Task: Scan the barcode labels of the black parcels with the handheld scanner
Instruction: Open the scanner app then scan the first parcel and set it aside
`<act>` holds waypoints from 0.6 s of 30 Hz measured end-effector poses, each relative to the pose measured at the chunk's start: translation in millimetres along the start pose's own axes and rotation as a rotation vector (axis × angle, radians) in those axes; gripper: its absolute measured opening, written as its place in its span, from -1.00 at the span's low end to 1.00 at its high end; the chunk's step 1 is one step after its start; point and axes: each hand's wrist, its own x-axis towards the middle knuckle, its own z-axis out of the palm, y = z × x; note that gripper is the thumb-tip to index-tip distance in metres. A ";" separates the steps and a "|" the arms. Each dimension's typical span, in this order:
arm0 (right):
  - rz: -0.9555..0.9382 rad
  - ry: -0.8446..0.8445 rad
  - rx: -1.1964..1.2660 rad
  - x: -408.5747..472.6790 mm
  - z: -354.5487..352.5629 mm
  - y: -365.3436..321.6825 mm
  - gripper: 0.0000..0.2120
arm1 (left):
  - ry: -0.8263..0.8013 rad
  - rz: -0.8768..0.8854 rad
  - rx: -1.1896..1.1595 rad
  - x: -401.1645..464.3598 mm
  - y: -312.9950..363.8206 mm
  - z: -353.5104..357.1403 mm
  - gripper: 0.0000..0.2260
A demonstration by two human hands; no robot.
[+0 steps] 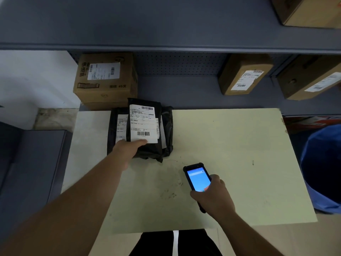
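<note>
- Black parcels point(145, 130) are being shown in a small overlapping pile at the far left part of a pale tabletop point(230, 145), just in front of a shelf unit.
- A top parcel is being gripped at its near edge by the left hand point(127, 149), the thumb being pressed on the lower edge of its white label point(143, 124), the fingers being hidden beneath.
- Printed barcodes are being displayed at the top and near the bottom of that label, both facing upward.
- Soft, thin plastic bags are being suggested by the wrinkled, glossy wrapping; they are judged light, floppy and a little slippery, so a pinch at an edge away from the barcodes is judged best.
- A handheld scanner point(198, 179) is being clasped firmly in the right hand point(214, 197), its blue screen lit, held near the parcels but apart from them.
- A second label point(121, 128) is being partly covered by the top parcel, which is judged to be in the way of scanning it.
- Cardboard boxes point(105, 80) are being stored on the shelf behind, and a blue bin point(323, 169) is being glimpsed at the right; neither is blocking the path between scanner and pile.
</note>
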 end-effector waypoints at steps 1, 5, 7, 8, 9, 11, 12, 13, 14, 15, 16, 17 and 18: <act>-0.005 -0.003 0.002 -0.8 -1.4 0.0 -0.29 | -0.014 -0.003 0.000 -2.2 1.4 0.5 -0.40; -0.040 0.007 0.010 -2.3 -8.0 -0.8 -0.33 | -0.091 -0.038 -0.039 -13.2 4.1 1.8 -0.59; -0.053 0.011 0.000 -2.8 -11.9 -1.2 -0.37 | -0.115 -0.046 -0.046 -17.1 2.1 1.9 -0.62; -0.058 0.012 -0.004 -3.4 -13.5 -1.4 -0.39 | -0.126 -0.049 -0.052 -19.1 1.2 2.6 -0.63; -0.063 0.010 -0.006 -4.3 -15.3 -2.0 -0.40 | -0.137 -0.047 -0.068 -21.7 0.4 3.4 -0.67; -0.066 0.002 -0.003 -7.7 -18.9 -4.7 -0.40 | -0.151 -0.049 -0.116 -27.5 -1.0 5.4 -0.74; -0.069 -0.002 -0.001 -9.5 -21.1 -6.1 -0.40 | -0.152 -0.053 -0.140 -30.9 -1.6 6.8 -0.75; -0.071 -0.006 -0.001 -11.1 -23.6 -7.4 -0.41 | -0.155 -0.052 -0.155 -34.4 -2.3 8.0 -0.74; -0.072 -0.009 -0.004 -12.6 -26.3 -8.6 -0.42 | -0.157 -0.050 -0.164 -37.2 -3.4 9.1 -0.73; -0.073 -0.011 -0.004 -14.0 -29.1 -9.8 -0.43 | -0.158 -0.045 -0.172 -40.6 -4.1 9.8 -0.71; -0.075 -0.015 -0.001 -15.5 -31.8 -10.8 -0.43 | -0.160 -0.041 -0.181 -43.6 -5.0 10.2 -0.71; -0.080 -0.021 0.005 -16.6 -34.5 -11.4 -0.43 | -0.163 -0.035 -0.192 -45.8 -6.5 10.2 -0.72; -0.085 -0.025 0.011 -17.6 -36.9 -12.2 -0.42 | -0.170 -0.028 -0.207 -48.4 -7.6 10.3 -0.74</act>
